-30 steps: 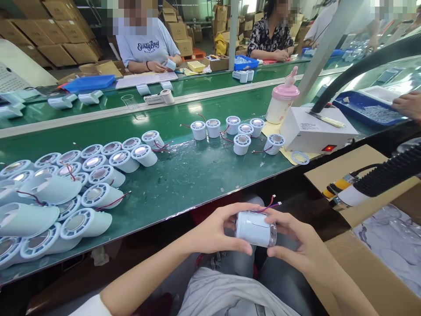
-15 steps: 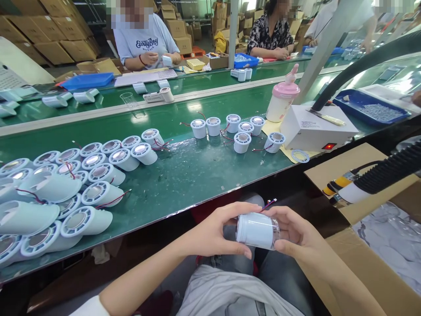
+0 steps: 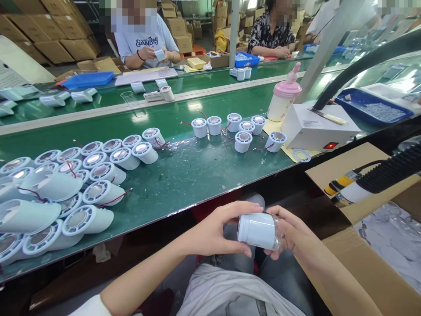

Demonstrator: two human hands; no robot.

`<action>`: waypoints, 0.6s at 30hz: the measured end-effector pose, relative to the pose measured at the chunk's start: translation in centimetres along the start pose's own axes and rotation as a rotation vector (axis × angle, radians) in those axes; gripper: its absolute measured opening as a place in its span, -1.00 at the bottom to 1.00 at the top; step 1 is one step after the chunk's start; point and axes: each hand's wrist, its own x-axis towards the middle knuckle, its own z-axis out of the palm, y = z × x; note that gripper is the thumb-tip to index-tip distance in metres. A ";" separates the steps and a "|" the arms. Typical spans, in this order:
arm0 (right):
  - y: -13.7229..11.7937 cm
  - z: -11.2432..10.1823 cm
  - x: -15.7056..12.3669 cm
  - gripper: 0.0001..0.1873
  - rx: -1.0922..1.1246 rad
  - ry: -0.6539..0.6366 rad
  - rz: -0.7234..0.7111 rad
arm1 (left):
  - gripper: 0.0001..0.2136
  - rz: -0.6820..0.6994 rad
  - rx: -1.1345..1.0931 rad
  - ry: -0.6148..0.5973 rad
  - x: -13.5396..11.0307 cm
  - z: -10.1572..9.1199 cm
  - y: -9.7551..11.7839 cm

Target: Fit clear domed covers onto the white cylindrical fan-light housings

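Over my lap, below the bench edge, I hold a small white cylindrical housing [image 3: 257, 230] lying on its side, with a clear cap at its right end. My left hand [image 3: 213, 232] curls round its left end, thumb underneath. My right hand [image 3: 291, 235] wraps the clear end, fingers closed on it. A large pile of similar white ribbed housings [image 3: 66, 193] with red wires lies on the green bench at the left. Several more housings [image 3: 237, 129] stand upright in the middle.
A white box with a lit red switch [image 3: 317, 129] and a pink-lidded bottle [image 3: 284, 94] stand at right on the green bench [image 3: 197, 175]. Open cardboard boxes [image 3: 378, 245], a yellow-tipped tool [image 3: 342, 188] and a black hose sit at my right. People work across the conveyor.
The housing has turned in my hands, so its red wires no longer show. My right hand has closed further round the clear end.
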 end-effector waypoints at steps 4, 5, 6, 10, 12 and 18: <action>0.1 0.5 0.2 -0.47 0.039 0.016 0.065 | -0.29 0.016 0.003 -0.001 -0.1 0.0 0.1; 0.2 0.7 0.3 -0.46 0.050 0.016 0.075 | -0.29 0.021 -0.001 0.001 -0.1 0.0 0.0; 0.2 0.8 0.3 -0.46 0.061 0.014 0.083 | -0.28 0.026 -0.010 0.003 -0.1 0.0 0.0; 0.4 0.9 0.5 -0.42 0.119 0.007 0.146 | -0.29 0.056 -0.076 -0.007 -0.2 0.1 -0.3; 0.5 0.9 0.6 -0.39 0.152 -0.011 0.200 | -0.28 0.075 -0.083 -0.015 -0.1 0.1 -0.4; 0.3 1.0 0.6 -0.26 0.161 -0.121 0.405 | -0.38 0.035 -0.041 -0.007 -0.2 0.4 0.0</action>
